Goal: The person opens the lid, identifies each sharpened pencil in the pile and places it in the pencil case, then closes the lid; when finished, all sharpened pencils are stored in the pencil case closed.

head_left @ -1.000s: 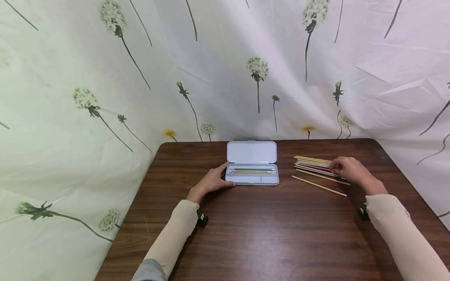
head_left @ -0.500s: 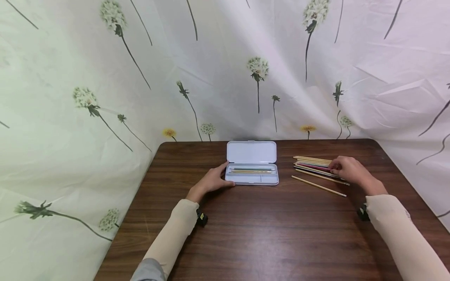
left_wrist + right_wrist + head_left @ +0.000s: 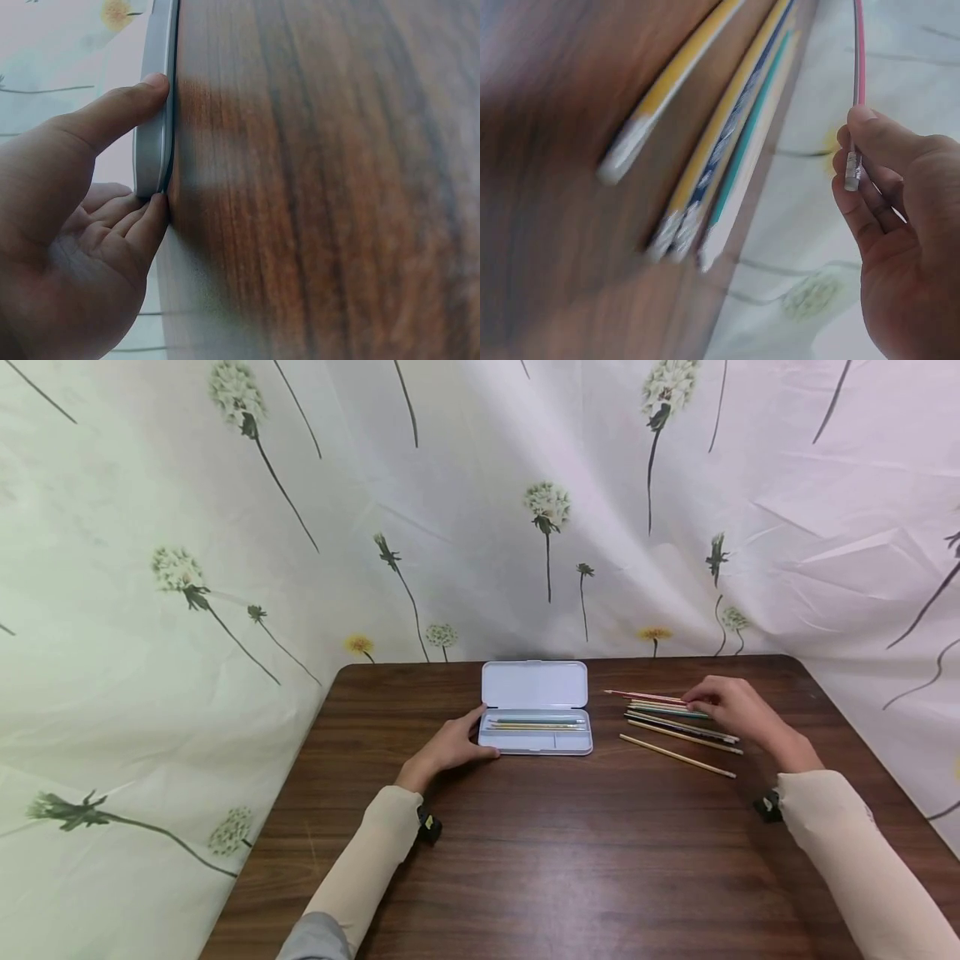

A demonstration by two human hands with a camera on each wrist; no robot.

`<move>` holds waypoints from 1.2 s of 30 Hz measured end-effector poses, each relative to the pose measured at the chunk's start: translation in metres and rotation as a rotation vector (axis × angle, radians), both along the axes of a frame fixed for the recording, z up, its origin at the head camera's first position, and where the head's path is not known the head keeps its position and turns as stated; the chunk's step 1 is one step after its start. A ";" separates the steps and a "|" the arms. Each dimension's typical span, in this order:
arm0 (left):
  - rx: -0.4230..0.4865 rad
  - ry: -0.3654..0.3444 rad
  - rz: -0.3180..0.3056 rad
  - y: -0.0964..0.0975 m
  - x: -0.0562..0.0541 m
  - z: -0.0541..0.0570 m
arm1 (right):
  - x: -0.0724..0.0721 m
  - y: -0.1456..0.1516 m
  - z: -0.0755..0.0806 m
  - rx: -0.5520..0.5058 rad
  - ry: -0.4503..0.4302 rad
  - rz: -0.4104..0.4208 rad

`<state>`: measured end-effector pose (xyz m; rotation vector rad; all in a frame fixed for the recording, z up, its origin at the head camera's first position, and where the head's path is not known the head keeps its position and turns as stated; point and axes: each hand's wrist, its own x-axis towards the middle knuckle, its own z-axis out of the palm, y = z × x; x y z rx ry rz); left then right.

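A white pencil case [image 3: 534, 685] stands with its lid up near the table's back edge. Several pencils [image 3: 536, 725] lie in its rear compartment. My left hand [image 3: 452, 746] holds the case's left end, thumb at the front wall and fingers round the end, as the left wrist view also shows. To the right, my right hand [image 3: 738, 708] pinches a red pencil [image 3: 633, 695] near its eraser end, its tip pointing left. In the right wrist view this pencil [image 3: 859, 60] is raised beside the others. Below it lie several loose pencils [image 3: 678, 729].
One yellow pencil [image 3: 675, 755] lies apart, in front of the loose group. The brown wooden table [image 3: 555, 860] meets a white curtain [image 3: 450, 527] with dandelion prints at its back edge.
My right hand has drawn the red pencil out of the loose group, up and toward the back left. The remaining pencils have shifted slightly. My left hand stays on the case.
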<state>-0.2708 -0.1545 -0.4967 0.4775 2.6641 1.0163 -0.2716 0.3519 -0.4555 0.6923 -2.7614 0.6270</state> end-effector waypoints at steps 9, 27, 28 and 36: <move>-0.009 0.004 0.004 0.000 0.000 -0.001 | -0.012 -0.043 0.010 -0.088 0.074 0.114; -0.017 0.010 0.014 0.001 0.001 0.000 | -0.037 -0.128 0.025 -0.133 -0.023 0.240; -0.015 0.011 0.014 0.001 0.001 0.000 | -0.038 -0.132 0.024 -0.137 -0.026 0.249; 0.000 0.010 0.009 0.001 0.001 -0.001 | -0.044 -0.157 0.011 -0.119 -0.079 0.249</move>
